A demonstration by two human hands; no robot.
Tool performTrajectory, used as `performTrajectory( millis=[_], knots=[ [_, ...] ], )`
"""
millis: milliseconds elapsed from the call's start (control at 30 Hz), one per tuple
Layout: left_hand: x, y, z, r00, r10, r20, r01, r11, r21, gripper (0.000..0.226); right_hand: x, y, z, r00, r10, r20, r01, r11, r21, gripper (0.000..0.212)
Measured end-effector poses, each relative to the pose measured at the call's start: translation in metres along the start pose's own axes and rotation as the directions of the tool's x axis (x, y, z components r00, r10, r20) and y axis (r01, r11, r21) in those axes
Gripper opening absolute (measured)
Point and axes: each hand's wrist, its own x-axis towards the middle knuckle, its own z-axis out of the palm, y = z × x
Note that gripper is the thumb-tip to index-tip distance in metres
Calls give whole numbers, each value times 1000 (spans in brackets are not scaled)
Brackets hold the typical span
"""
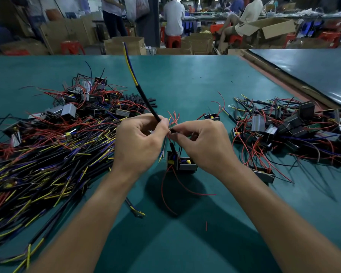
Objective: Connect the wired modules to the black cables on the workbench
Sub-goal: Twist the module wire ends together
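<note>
Person's limbs, head view. The left hand (138, 142) and right hand (203, 144) are bare, as are the fingers (187, 126). The left forearm (91, 209) and right forearm (274, 209) are uncovered from wrist to the lower frame edge.

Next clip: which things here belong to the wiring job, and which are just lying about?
In use: left hand pinching black cable; right hand pinching module wires; module; cable pile; module heap.
Lying about: red wire scrap; cardboard box; red stool.
</note>
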Motion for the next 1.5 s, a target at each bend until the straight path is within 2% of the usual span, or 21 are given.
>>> performTrajectory(
  millis=[133,467,633,733,867,967,1067,1167,1300,1500],
  knots=[
    [2,-2,-1,999,-20,28,21,999,-33,24,1,1,-1,999,21,30,-22,999,23,10],
    [3,-2,-1,998,4,66,-6,1000,24,25,3,2,-4,998,-19,53,16,998,65,12],
    [2,-1,-2,997,16,72,-20,998,59,24,3,2,-5,993,-76,92,80,996,-33,14],
    [2,0,-3,995,28,100,-32,998,45,23,4,3,-5,993,-85,88,88,996,-30,14],
    [2,0,-4,989,38,142,-42,999,26,17,4,2,-3,995,-75,72,69,995,78,13],
    [4,-1,-4,993,-30,115,32,999,-21,3,4,1,-3,998,-31,52,22,987,157,7],
    [5,-2,-4,992,-104,73,110,991,-80,15,5,2,-4,998,0,55,-11,981,195,3],
    [7,-2,-5,989,-120,89,128,987,-94,28,5,1,-5,997,-3,80,-15,977,214,1],
    [7,-2,-5,991,-90,104,101,990,-103,29,3,0,-4,996,-30,78,11,972,237,5],
    [8,2,-6,993,-76,90,89,984,-152,29,5,-1,-6,992,-2,128,-52,909,414,8]
  ],
)
